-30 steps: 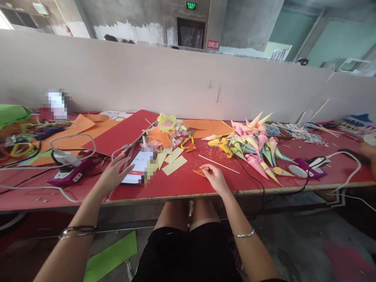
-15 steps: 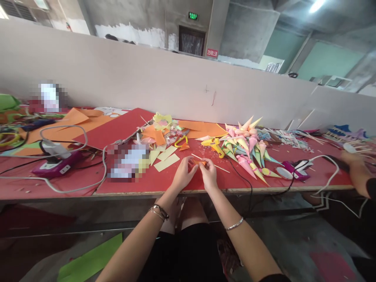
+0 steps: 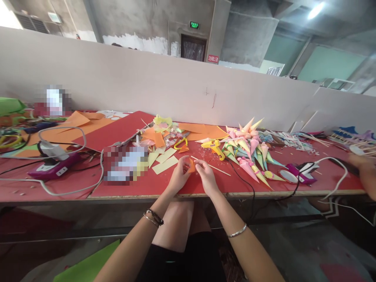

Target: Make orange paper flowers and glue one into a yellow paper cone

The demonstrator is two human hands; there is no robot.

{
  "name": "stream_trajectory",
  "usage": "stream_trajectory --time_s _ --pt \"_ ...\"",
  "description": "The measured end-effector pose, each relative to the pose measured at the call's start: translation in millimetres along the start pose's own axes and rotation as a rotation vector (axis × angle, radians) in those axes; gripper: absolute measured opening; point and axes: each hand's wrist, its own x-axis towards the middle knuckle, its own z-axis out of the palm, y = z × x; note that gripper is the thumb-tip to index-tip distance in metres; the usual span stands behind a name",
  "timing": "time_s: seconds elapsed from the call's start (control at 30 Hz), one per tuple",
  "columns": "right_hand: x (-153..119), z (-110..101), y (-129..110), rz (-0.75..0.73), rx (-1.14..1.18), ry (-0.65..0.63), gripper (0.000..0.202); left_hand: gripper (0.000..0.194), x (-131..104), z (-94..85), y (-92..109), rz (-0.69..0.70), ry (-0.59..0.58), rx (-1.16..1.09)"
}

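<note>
A small orange piece (image 3: 192,165) is held over the red table near its front edge. My left hand (image 3: 179,174) is closed on the piece's left side. My right hand (image 3: 205,176) is at the piece's right side, thumb and fingers close together; whether they grip it is too small to tell. Just behind my hands lie a thin stick (image 3: 219,169), a yellow glue gun (image 3: 216,148) and yellow-handled scissors (image 3: 180,144). Pale yellow paper strips (image 3: 165,165) lie to the left.
Pastel paper cones (image 3: 249,149) are heaped right of the glue gun. Purple power strips (image 3: 54,166) with cables stand left and right. A red board (image 3: 114,131) and orange sheets (image 3: 202,131) lie behind. Another person's hand (image 3: 364,168) is at the right edge.
My hands have moved slightly apart, and more of the orange piece shows, now upright between them. The camera view has shifted a little.
</note>
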Motion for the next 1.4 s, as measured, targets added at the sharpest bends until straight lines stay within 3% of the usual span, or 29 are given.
stream_trajectory --time_s 0.33,0.5,0.7,0.97,1.2,1.4 --pt "-1 4 8 -0.074 -0.157 -0.051 0.028 0.047 -5 0.0 0 0.022 0.041 -0.072" --pt "-4 6 5 -0.089 -0.183 -0.063 0.027 0.037 -5 -1.0 6 0.08 0.03 0.099" --pt "-2 7 6 -0.07 -0.191 -0.049 0.027 0.047 -5 -2.5 7 0.111 0.034 0.152" --pt "-3 6 5 -0.054 -0.155 -0.042 0.027 0.032 -3 -2.3 8 0.118 0.053 0.112" --pt "-4 4 7 -0.048 -0.102 -0.036 0.022 0.046 -5 0.0 10 0.02 0.028 0.016" --pt "-3 5 7 -0.03 -0.018 -0.038 0.02 0.056 -6 1.1 1 0.029 0.043 -0.045"
